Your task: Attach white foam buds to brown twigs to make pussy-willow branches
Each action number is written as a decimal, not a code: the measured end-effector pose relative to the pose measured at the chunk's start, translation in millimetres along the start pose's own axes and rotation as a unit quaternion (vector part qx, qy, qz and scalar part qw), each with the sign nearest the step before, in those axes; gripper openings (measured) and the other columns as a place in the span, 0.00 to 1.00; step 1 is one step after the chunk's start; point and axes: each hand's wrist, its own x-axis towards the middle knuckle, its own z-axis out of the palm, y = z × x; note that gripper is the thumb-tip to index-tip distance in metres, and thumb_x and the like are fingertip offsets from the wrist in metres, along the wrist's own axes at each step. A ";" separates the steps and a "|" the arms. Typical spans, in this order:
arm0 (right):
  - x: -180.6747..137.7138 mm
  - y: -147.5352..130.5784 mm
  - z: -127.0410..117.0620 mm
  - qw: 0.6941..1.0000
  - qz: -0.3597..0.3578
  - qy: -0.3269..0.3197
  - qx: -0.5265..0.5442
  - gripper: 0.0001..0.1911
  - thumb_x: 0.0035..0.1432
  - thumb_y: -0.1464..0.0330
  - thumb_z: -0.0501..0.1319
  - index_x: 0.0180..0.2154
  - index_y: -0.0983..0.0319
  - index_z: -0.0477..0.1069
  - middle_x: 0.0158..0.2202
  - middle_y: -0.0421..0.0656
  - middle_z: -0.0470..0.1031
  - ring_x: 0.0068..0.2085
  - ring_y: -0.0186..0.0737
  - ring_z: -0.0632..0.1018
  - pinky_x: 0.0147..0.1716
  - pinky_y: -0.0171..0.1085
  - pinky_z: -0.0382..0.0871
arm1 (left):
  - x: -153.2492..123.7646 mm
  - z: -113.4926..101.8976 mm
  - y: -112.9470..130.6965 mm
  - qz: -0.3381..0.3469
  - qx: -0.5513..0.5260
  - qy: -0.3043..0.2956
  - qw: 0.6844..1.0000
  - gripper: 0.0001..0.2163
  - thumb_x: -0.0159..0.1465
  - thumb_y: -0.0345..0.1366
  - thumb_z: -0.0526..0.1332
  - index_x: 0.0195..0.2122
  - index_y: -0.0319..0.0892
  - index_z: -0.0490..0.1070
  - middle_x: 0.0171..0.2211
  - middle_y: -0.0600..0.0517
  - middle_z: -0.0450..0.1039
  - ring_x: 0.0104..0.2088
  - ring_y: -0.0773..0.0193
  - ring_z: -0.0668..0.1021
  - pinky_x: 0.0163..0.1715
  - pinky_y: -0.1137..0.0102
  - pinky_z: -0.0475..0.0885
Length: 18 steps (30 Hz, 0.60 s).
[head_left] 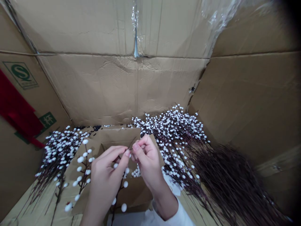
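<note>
Cardboard walls of a large carton (122, 88) rise behind the work, creased and edged with clear plastic film (218, 15). At lower centre of the frame, the left hand (105, 179) and right hand (147, 160) are nearly touching, each closed to a pinch on a thin dark twig (130, 148). Just below them hangs a pussy-willow stem (121, 191) studded with white beads. Another beaded sprig (83, 175) lies to the left of the left hand, against a cardboard flap (77, 163). A white sleeve (169, 210) shows at lower right. Farther out, a dense bunch of beaded branches (58, 153) sits at left, a larger bunch (171, 135) spreads right of centre, and bare dark stems (225, 179) fan toward the right edge. A red strip (17, 113) hangs on the far left wall. The twig looks thin enough to snap under sharp bending. Beads could pop off under rough handling, and loose stems could snag the neighbouring bunches if brushed.
</note>
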 end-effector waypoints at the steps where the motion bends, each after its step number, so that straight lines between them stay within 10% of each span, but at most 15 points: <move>1: -0.3 0.8 0.3 1.000 0.002 -0.002 0.008 0.18 0.53 0.57 0.68 0.27 0.58 0.61 0.20 0.30 0.61 0.20 0.28 0.59 0.21 0.30 0.53 | -0.4 0.5 0.4 0.004 -0.002 0.002 1.000 0.08 0.63 0.35 0.61 0.31 0.43 0.80 0.31 0.50 0.80 0.29 0.65 0.79 0.23 0.76 0.72; 18: 2.1 7.0 1.9 1.000 0.000 0.026 0.011 0.21 0.51 0.55 0.69 0.24 0.58 0.59 0.21 0.31 0.58 0.21 0.29 0.58 0.21 0.31 0.52 | -0.9 4.7 2.5 0.031 0.015 0.024 0.999 0.08 0.63 0.31 0.61 0.30 0.42 0.79 0.29 0.52 0.80 0.26 0.67 0.78 0.26 0.77 0.73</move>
